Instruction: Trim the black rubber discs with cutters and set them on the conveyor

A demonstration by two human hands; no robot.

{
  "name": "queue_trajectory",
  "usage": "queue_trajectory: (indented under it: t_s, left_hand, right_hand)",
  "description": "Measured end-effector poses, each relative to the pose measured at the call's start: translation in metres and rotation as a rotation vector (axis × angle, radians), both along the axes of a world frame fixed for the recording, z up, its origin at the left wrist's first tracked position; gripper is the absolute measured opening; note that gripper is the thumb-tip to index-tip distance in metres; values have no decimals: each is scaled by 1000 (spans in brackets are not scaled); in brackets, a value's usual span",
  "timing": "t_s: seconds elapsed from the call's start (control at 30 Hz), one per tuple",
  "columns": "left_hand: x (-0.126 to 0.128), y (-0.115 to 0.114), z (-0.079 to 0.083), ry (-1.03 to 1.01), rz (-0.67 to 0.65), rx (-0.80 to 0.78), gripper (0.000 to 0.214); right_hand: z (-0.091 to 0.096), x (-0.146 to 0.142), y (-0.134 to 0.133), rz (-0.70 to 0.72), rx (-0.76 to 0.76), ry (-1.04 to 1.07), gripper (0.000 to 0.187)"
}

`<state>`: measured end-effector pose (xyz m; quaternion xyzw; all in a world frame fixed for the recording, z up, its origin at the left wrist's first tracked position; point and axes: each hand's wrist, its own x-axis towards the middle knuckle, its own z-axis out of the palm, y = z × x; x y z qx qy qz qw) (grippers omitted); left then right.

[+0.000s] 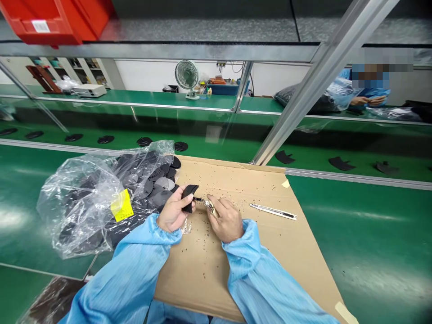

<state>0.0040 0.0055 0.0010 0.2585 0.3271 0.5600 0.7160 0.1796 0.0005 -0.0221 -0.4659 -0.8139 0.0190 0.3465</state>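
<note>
My left hand [173,211] is closed on a small black plastic part [189,194], held just above a sheet of brown cardboard [256,252]. My right hand [227,220] is closed round a small metal tool [208,205], whose tip touches the black part's edge. Both arms wear light blue sleeves. Tiny dark trimmings lie scattered over the cardboard around my hands. To the left, touching my left wrist, lies a clear plastic bag [84,202] full of black and grey disc-shaped parts, with a yellow label [122,205] on it.
A thin knife-like tool [273,211] lies on the cardboard to the right. Behind runs a green conveyor belt [216,135] carrying single black parts [284,157]. A slanted aluminium post [303,94] rises at right. Another person in blue sleeves [366,96] works across the line. A red bin [57,20] sits overhead.
</note>
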Motion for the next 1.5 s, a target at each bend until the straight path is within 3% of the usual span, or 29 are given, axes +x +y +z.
queue_trajectory:
  t_s: [0.2, 0.4, 0.63, 0.8, 1.07, 1.5]
  left_hand:
    - [2, -1, 2, -6, 17, 30, 46]
    - [1, 3, -3, 3, 121, 33, 58]
    - [-2, 7, -7, -44, 158, -28, 48]
    - [-3, 6, -9, -102, 2, -34, 39]
    - [-3, 4, -9, -91, -106, -43, 30]
    - [-9, 4, -16, 71, -160, -30, 29]
  right_hand:
    - [-2, -2, -3, 1, -105, 46, 40]
    - [-1, -5, -2, 1, -159, 234, 30]
    - [2, -3, -4, -3, -166, 263, 31]
    - [2, -5, -7, 66, -193, 200, 36]
    - [3, -8, -9, 171, -274, 61, 40]
    - [13, -3, -9, 301, -426, -23, 47]
